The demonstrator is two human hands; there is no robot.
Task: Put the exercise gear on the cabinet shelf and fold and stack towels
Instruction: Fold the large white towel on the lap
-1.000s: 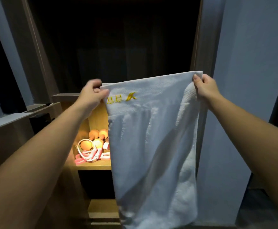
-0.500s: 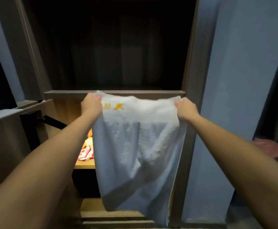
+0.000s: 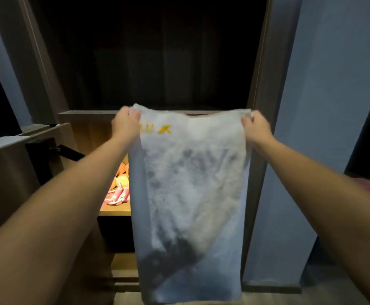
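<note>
Now my left hand and right hand each pinch a top corner of the white towel, fingers curled over its edge. Towel hangs in front of the cabinet, long axis vertical, yellow logo at top. Lit shelf behind holds orange-pink exercise gear.

Both arms out fwd; left hand & right hand level, fingers curled, pinching towel top corners.

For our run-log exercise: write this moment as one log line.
left hand: pinches towel corner | right hand: pinches other corner | towel: hangs spread before cabinet | exercise gear: on lit shelf
</note>
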